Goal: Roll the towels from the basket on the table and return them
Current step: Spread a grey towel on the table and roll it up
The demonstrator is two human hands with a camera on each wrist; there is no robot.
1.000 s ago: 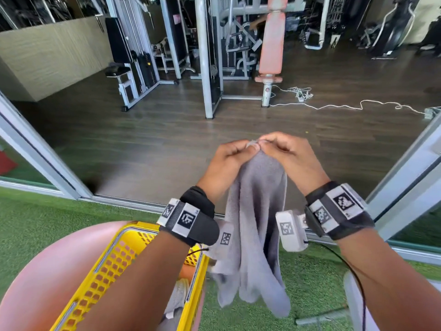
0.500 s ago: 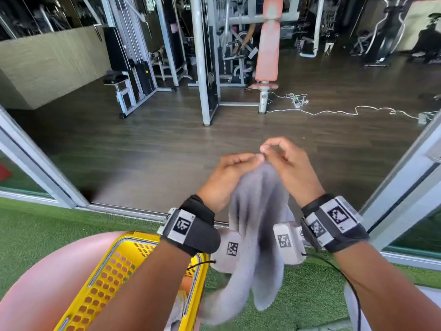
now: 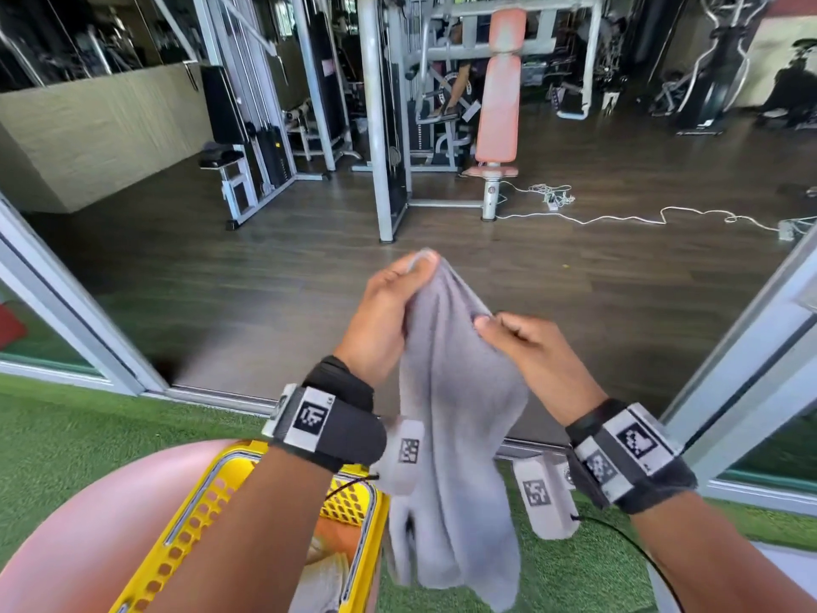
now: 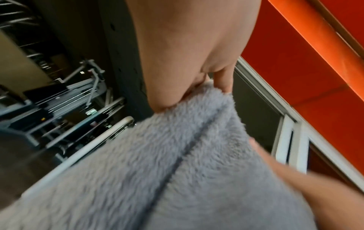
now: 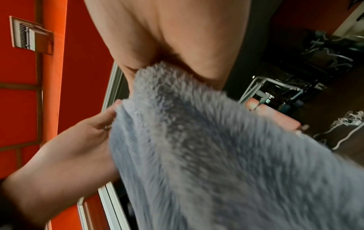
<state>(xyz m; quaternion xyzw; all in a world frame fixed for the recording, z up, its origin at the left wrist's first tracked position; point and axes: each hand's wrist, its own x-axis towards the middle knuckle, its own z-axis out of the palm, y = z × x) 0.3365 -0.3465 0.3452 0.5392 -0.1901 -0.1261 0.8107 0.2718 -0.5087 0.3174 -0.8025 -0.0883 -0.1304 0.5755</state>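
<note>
A fluffy grey towel (image 3: 455,426) hangs in the air in front of me, bunched and drooping past my wrists. My left hand (image 3: 398,298) pinches its top corner, the highest point of the cloth. My right hand (image 3: 513,342) pinches the towel's edge lower down and to the right. In the left wrist view the grey towel (image 4: 177,163) fills the lower frame under my left hand (image 4: 197,87). The right wrist view shows the grey towel (image 5: 216,147) gripped by my right hand (image 5: 173,65). A yellow basket (image 3: 212,515) sits below my left forearm with more cloth inside.
The basket rests on a round pink table (image 3: 88,524) at the lower left. Green turf (image 3: 574,568) covers the ground beneath the towel. A sliding door track (image 3: 212,393) crosses ahead, with dark gym floor and weight machines (image 3: 384,126) beyond. A white table edge (image 3: 778,564) shows at lower right.
Both hands were pinching the towel's top together. My right hand has slid down and to the right along the edge, while my left hand stays high, so the cloth spreads wider.
</note>
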